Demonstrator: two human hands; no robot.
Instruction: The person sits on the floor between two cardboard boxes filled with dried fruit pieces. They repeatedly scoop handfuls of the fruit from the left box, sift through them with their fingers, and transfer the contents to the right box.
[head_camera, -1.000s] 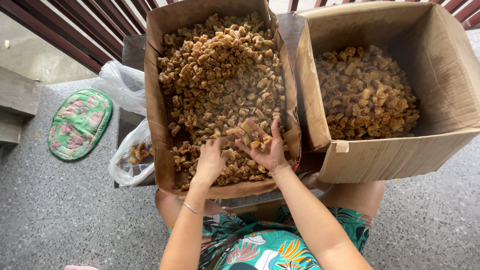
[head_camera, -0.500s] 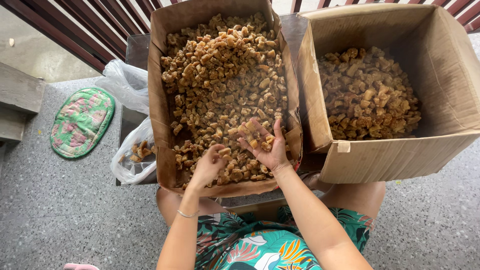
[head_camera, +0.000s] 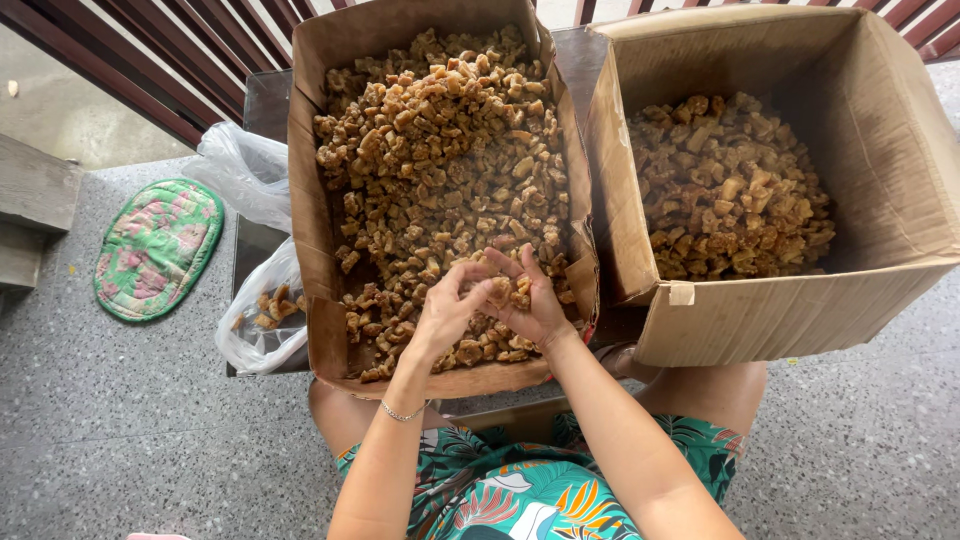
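Note:
A tall cardboard box (head_camera: 305, 240) in front of me is filled with small brown crispy chunks (head_camera: 440, 160). Both hands meet over the near part of this box. My right hand (head_camera: 530, 300) is cupped palm-up with a few chunks in it. My left hand (head_camera: 448, 312), with a thin bracelet on the wrist, pinches at a chunk in the right palm with its fingertips. A second, wider cardboard box (head_camera: 870, 150) to the right holds more of the same brown chunks (head_camera: 725, 200), lying lower inside it.
A clear plastic bag (head_camera: 262, 320) with a few chunks lies left of the near box, on a dark low table (head_camera: 262, 100). A green flowered mat (head_camera: 155, 248) rests on the speckled floor at the left. Dark red railing bars (head_camera: 190, 50) run behind.
My left hand lifted off the chunks and moved right to join the right hand. The right hand turned from spread over the pile to cupped, holding chunks.

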